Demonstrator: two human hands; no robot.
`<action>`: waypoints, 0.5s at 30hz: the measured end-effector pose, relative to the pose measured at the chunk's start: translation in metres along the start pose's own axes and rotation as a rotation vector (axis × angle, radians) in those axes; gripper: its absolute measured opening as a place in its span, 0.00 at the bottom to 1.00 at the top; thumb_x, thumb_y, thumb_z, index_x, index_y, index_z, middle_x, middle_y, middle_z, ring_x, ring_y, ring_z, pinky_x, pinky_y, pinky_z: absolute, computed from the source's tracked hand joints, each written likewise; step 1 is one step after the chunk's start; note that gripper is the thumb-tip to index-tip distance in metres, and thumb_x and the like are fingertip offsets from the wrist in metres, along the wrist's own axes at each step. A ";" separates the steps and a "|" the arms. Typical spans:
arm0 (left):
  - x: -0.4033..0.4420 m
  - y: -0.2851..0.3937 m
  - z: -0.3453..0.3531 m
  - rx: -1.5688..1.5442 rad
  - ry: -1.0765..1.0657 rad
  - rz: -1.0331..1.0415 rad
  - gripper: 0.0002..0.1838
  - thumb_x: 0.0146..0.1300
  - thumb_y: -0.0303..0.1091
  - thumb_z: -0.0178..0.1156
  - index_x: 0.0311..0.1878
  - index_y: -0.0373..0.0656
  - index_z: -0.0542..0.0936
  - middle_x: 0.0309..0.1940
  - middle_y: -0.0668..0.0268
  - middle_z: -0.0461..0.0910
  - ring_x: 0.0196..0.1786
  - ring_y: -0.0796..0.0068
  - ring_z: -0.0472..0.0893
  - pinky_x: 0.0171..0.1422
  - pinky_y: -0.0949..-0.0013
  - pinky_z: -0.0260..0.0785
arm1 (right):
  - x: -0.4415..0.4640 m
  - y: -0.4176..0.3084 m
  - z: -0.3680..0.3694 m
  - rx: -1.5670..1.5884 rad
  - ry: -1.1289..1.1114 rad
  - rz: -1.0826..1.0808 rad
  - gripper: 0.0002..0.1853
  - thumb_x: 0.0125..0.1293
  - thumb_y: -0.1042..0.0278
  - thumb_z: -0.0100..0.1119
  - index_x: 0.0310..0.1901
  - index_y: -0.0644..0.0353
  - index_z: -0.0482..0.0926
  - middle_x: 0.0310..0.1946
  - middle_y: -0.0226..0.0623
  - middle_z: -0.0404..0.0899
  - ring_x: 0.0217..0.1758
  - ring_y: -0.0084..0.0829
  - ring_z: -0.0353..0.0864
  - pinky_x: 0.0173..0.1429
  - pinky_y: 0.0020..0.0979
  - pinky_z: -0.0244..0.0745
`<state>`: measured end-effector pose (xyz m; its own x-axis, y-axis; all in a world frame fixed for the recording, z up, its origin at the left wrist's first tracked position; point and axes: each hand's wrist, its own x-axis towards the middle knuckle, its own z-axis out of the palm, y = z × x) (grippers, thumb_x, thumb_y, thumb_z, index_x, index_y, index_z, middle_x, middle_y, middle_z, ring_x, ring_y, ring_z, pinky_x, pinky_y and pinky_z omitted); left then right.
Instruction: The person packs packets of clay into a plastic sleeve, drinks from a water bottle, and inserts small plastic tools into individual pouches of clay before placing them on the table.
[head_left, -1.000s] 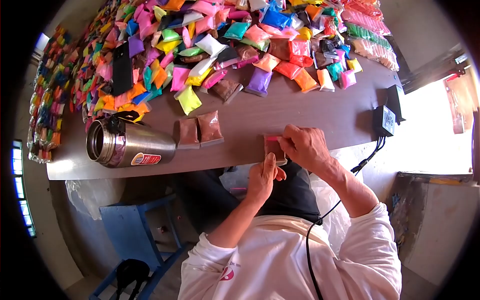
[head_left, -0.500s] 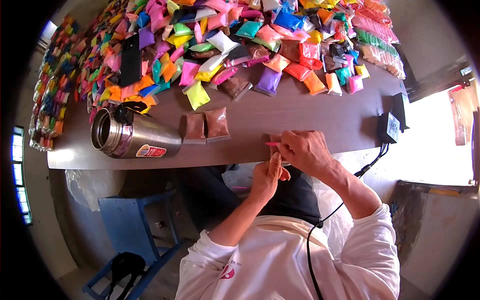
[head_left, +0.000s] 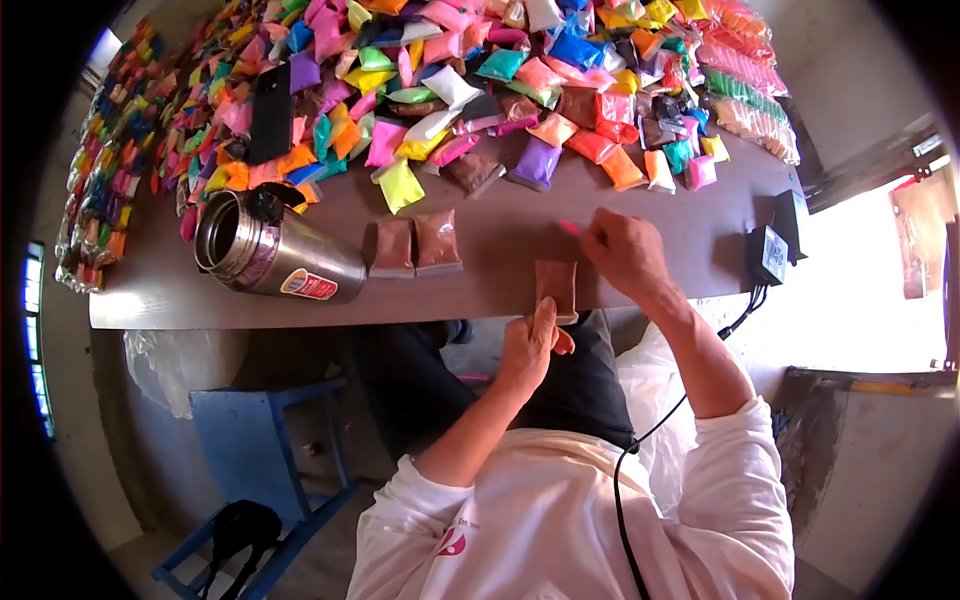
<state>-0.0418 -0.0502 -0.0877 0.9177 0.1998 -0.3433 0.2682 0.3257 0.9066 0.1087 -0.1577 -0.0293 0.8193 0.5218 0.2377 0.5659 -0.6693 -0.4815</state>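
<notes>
A small clear packet with brown filling (head_left: 556, 283) lies at the table's front edge. My left hand (head_left: 532, 350) grips its near end, the thumb lying on top. Just to the right and farther in, my right hand (head_left: 628, 255) is closed in a fist above the table, apart from the packet. A short pink tip (head_left: 571, 228) sticks out of that fist to the left; the rest of this thin thing is hidden by the fingers. Two more brown packets, a left one (head_left: 393, 248) and a right one (head_left: 437, 242), lie side by side to the left.
An uncapped steel flask (head_left: 315, 258) lies on its side at the left. Heaped colourful packets (head_left: 450, 85) cover the back of the table (head_left: 680, 230), with a black phone (head_left: 270, 115) on them. A black box with cables (head_left: 768, 255) sits at right. A blue chair (head_left: 245, 440) stands below left.
My right hand has moved away from the packet, up and to the right, taking the pink-tipped thing along. More of the packet now shows. My left hand stays at its near end.
</notes>
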 end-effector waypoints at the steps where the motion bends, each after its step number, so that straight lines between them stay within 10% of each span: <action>1: 0.001 0.001 -0.001 -0.004 0.004 0.009 0.32 0.71 0.59 0.46 0.20 0.40 0.71 0.14 0.65 0.72 0.22 0.77 0.76 0.31 0.73 0.67 | -0.001 0.001 -0.006 -0.002 0.001 -0.010 0.09 0.57 0.67 0.60 0.25 0.61 0.74 0.18 0.43 0.76 0.22 0.45 0.77 0.26 0.38 0.70; 15: 0.001 0.010 0.005 -0.040 0.002 -0.028 0.33 0.72 0.59 0.43 0.17 0.42 0.70 0.15 0.64 0.75 0.20 0.78 0.74 0.29 0.76 0.65 | -0.042 -0.014 0.001 0.079 -0.117 -0.109 0.09 0.59 0.67 0.62 0.27 0.59 0.74 0.20 0.41 0.77 0.24 0.45 0.79 0.28 0.40 0.71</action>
<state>-0.0366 -0.0510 -0.0777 0.9095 0.1917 -0.3690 0.2821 0.3676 0.8862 0.0662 -0.1696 -0.0331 0.7344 0.6502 0.1945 0.6381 -0.5639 -0.5243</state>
